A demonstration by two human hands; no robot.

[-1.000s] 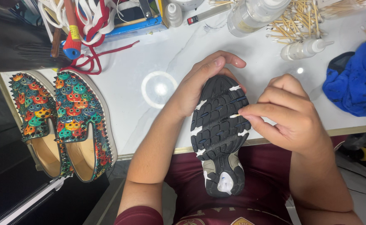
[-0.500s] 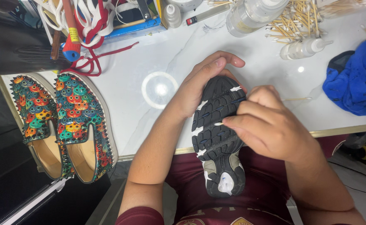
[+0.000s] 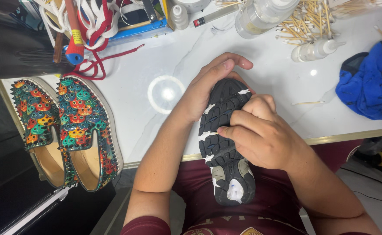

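Sneaker [image 3: 225,143] sole-up, both hands gripping, clear bottle [image 3: 260,15] w/ pale label behind

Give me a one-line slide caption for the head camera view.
Left hand steadies an upturned black sneaker while the right hand presses on its sole, beside colourful spiked loafers.

Pair of colourful spiked loafers [image 3: 65,130], blue cloth [image 3: 367,89], clear bottles [image 3: 265,15], cotton swabs [image 3: 301,24], red and white laces [image 3: 97,26]
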